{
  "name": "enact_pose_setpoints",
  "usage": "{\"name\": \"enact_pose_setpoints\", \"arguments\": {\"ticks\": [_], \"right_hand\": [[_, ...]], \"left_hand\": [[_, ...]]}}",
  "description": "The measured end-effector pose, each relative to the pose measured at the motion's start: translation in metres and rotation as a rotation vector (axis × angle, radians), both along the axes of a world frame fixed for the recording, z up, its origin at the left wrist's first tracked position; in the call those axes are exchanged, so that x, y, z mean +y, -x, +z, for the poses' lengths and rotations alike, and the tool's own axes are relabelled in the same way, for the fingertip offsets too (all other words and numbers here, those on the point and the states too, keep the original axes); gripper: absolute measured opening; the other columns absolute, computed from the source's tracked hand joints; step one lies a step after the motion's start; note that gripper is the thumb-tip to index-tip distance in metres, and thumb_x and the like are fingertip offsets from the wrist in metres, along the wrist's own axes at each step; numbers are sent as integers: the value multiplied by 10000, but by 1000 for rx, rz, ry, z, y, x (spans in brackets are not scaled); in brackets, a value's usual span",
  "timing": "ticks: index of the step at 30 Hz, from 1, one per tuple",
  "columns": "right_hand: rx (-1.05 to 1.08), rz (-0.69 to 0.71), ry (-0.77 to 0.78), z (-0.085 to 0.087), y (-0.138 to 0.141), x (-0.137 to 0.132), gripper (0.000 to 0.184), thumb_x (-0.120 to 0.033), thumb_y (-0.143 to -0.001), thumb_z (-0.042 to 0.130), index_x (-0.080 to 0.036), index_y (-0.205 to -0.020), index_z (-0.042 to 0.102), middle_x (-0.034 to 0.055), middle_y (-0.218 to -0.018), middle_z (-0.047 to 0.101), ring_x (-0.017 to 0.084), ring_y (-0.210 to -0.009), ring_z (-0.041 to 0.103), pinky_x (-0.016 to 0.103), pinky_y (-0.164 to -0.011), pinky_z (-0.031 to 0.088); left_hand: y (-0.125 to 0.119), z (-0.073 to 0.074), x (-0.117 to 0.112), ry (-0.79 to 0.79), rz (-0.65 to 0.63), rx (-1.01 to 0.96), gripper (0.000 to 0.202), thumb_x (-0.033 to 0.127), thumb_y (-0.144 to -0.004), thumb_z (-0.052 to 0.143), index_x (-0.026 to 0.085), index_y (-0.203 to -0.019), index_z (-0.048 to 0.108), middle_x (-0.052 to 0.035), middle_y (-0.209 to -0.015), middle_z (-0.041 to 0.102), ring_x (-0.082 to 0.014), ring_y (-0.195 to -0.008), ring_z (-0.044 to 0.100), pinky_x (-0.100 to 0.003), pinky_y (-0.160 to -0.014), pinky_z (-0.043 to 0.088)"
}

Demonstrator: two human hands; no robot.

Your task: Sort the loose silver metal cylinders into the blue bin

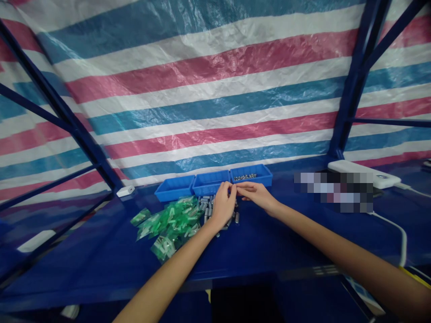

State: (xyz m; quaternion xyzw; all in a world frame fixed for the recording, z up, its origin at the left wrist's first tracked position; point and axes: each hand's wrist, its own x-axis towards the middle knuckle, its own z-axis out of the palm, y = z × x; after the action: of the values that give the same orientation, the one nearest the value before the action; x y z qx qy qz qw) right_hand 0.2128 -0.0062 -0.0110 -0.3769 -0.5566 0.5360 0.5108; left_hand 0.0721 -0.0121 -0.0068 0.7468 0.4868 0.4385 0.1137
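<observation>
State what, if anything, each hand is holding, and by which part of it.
It cannot be told: the left hand and the right hand are close together, and anything pinched there is too small or hidden to make out.

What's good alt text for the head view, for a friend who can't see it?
A person's left hand and right hand meet at the fingertips above a blue table; anything held is too small to tell. Nearby lie small grey cylinders and, to the left, green packets, with three blue trays and a striped sheet behind.
</observation>
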Motion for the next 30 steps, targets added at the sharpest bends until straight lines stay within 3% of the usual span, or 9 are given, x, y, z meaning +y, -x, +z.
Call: {"name": "enact_pose_setpoints", "arguments": {"ticks": [4, 8, 14, 24, 27, 30], "right_hand": [[-33, -51, 13, -1, 1, 1, 213, -281, -733, 642, -183, -915, 690, 62, -855, 705, 163, -807, 656, 273, -682, 521], [-41, -168, 54, 0, -1, 4, 173, -221, -738, 615, -155, -875, 697, 62, -821, 697, 123, -726, 639, 216, -614, 500], [-25, -316, 66, 4, -6, 10, 191, -250, -722, 628, -135, -859, 695, 51, -751, 673, 102, -626, 598, 187, -530, 465], [-114, -358, 5, -5, -25, 25, 202, -302, -642, 705, -122, -731, 685, 11, -557, 613, 88, -495, 539, 210, -505, 459], [-99, -346, -33, -2, -27, 26, 248, -309, -658, 695, -127, -826, 690, 42, -645, 662, 115, -571, 596, 228, -556, 492], [-24, -278, -133, 3, -27, 25, 403, -291, -693, 666, -173, -1076, 628, 81, -955, 688, 144, -758, 651, 239, -641, 517]], "left_hand": [[1, 0, 1, 27, -9, 62, 289, 342, -919, 307, 187, -738, 471, 5, -766, 501, -129, -740, 490, -249, -688, 369], [1, 6, -5, -52, -1, 272, 246, 319, -907, 320, 196, -816, 512, -11, -825, 546, -156, -830, 510, -287, -757, 364], [1, 10, -10, -114, 107, 553, 67, 258, -745, 511, 194, -726, 522, -23, -829, 557, -203, -867, 509, -356, -804, 339], [6, 5, -7, -52, 94, 737, 124, 240, -748, 463, 192, -734, 576, -52, -838, 583, -223, -867, 520, -377, -784, 353], [5, 5, -8, -56, 97, 731, 132, 278, -744, 481, 189, -725, 577, -55, -836, 585, -228, -873, 519, -387, -802, 350], [4, 6, -9, -50, 112, 723, 134, 297, -726, 507, 184, -714, 576, -57, -831, 586, -236, -884, 518, -397, -822, 348]]}}
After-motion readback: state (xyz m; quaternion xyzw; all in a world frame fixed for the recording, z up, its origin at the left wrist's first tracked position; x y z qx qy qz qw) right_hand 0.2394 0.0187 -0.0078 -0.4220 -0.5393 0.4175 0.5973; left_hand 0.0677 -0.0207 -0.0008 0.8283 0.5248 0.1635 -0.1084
